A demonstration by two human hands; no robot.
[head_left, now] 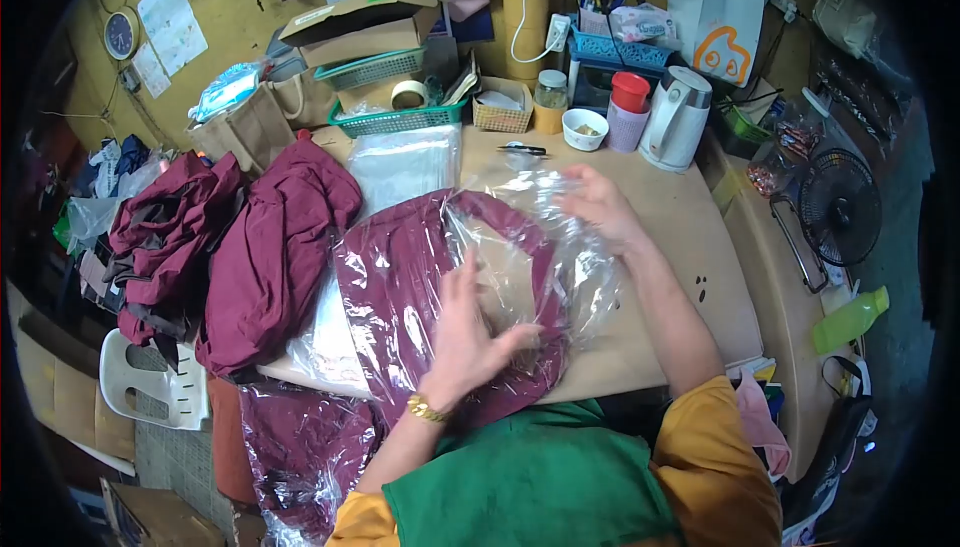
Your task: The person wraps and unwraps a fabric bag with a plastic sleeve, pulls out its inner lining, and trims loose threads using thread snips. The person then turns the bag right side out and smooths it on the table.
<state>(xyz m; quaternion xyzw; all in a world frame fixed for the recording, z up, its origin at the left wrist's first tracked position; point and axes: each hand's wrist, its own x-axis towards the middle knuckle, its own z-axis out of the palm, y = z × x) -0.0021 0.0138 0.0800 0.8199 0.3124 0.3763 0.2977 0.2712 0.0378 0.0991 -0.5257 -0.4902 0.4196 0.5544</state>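
Note:
A maroon garment (pixel 395 292) lies folded inside a clear plastic bag (pixel 590 292) at the table's front. My left hand (pixel 470 337), below which is a gold wristwatch, rests on the bagged garment with thumb and fingers spread. At the bag's upper right, my right hand (pixel 598 209) has its fingers curled on the crumpled plastic. A tan patch shows through the plastic between the maroon parts. A small dark tool (pixel 524 150), perhaps thread snips, lies just beyond the bag.
Unbagged maroon garments (pixel 285 247) are heaped at the left, beside a stack of clear bags (pixel 405 159). More bagged maroon cloth (pixel 305 447) hangs at the front edge. Baskets (pixel 395 119), a bowl (pixel 584 130), a jar (pixel 551 90) and a kettle (pixel 676 119) line the back.

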